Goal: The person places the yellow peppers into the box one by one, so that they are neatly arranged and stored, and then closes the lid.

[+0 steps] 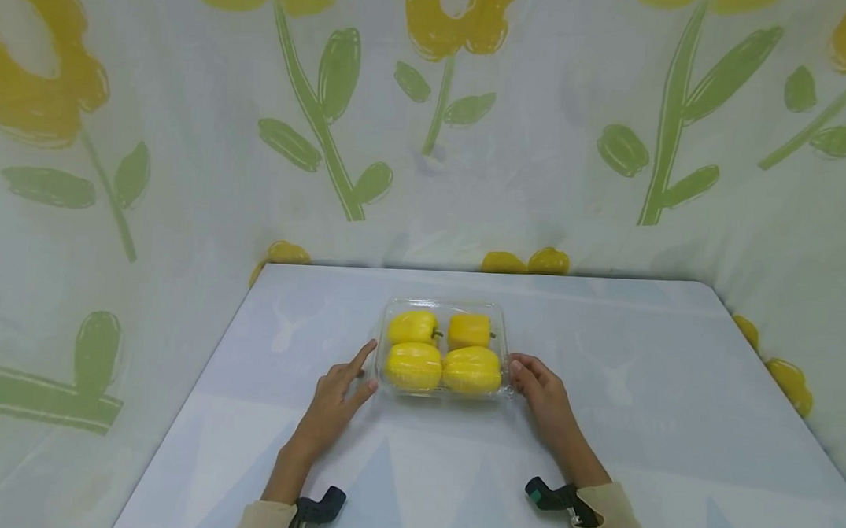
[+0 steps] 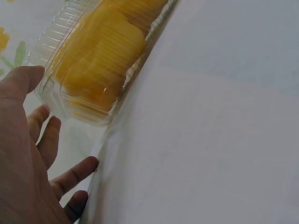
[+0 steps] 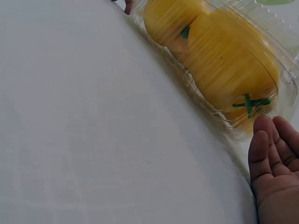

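A clear plastic clamshell container (image 1: 442, 303) sits on the table with its lid down over several yellow bell peppers (image 1: 471, 369). At its left side is my left hand (image 1: 330, 406), fingers spread; in the left wrist view one fingertip (image 2: 32, 73) meets the container's edge while the other fingers fan out below it. My right hand (image 1: 550, 399) is at the right side, its relaxed fingers (image 3: 262, 147) gathered close against the container's corner. Green stems show through the plastic in the right wrist view. The far walls of the container are hidden from both wrist views.
The container stands on a pale table (image 1: 642, 447) with faint blue triangles. Behind and around it hangs a white curtain (image 1: 526, 174) printed with yellow flowers and green leaves. Each wrist carries a black camera mount (image 1: 320, 505) below a beige sleeve.
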Motion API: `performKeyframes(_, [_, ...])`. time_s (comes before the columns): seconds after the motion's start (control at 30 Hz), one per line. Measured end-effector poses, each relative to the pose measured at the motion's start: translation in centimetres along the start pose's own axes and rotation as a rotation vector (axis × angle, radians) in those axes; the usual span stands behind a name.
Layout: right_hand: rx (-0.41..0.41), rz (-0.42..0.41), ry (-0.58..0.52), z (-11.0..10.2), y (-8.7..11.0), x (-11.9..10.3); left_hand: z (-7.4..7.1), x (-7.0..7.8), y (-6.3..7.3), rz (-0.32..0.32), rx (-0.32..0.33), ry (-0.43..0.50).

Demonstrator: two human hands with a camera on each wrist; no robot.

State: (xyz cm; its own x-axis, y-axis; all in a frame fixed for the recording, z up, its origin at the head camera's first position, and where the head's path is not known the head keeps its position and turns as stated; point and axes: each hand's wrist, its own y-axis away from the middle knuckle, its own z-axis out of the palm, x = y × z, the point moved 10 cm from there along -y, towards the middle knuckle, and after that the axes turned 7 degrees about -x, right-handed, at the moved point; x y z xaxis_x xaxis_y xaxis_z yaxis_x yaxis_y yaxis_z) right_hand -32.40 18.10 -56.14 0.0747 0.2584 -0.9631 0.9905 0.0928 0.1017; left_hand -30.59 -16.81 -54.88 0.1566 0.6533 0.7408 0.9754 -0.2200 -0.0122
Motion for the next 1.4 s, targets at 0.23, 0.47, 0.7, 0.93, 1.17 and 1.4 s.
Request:
performKeyframes(0.23, [0.025,0.007,-0.021,0.0,1.0,0.3,-0.1,0.2,-0.1,0.031,0.008,-0.005])
performKeyframes(0.47, [-0.002,0.002,-0.086,0.3,1.3,0.2,0.0,0.2,-0.1,0.031,0.013,-0.009])
performKeyframes(0.7, [-0.084,-0.025,-0.106,0.7,1.8,-0.6,0.1,0.3,0.0,0.029,0.01,0.009])
performKeyframes(0.93, [-0.171,-0.062,-0.105,1.3,1.8,-0.9,-0.1,0.2,-0.1,0.035,0.004,0.003])
performKeyframes(1.17, [-0.172,-0.085,-0.082,1.3,1.6,-0.8,-0.1,0.2,-0.2,0.035,0.003,-0.009])
performKeyframes(1.4, [-0.096,-0.093,-0.086,0.7,1.8,-0.9,-0.1,0.1,-0.1,0.026,-0.001,0.004])
